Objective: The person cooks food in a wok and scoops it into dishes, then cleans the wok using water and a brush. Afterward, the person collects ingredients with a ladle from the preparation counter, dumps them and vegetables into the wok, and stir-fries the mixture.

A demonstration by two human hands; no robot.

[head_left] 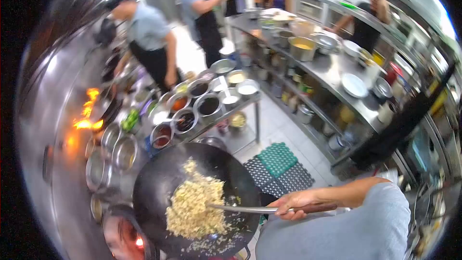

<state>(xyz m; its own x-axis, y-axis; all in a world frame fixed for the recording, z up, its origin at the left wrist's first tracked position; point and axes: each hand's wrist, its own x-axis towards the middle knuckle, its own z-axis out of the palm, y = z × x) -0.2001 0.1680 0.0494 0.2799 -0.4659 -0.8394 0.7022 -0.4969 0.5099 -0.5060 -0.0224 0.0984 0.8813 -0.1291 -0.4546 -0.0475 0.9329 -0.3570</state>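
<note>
My right hand (291, 204) is wrapped round the wooden grip of a long metal wok utensil (245, 209). Its head is buried in a heap of fried rice (197, 207), so I cannot tell a ladle from a spatula. The rice lies in a large dark wok (149, 183), with loose grains scattered along the near side. A small loop handle (248, 252) shows at the wok's lower edge. My left hand is outside the picture.
Flames (89, 110) rise from the range at left; a burner (139, 241) glows beside the wok. Sauce pots (185, 120) crowd a metal stand. Two co-workers (151, 33) (199, 14) stand beyond. A steel shelf (332, 67) holds dishes. Rubber mats (279, 159) cover some floor.
</note>
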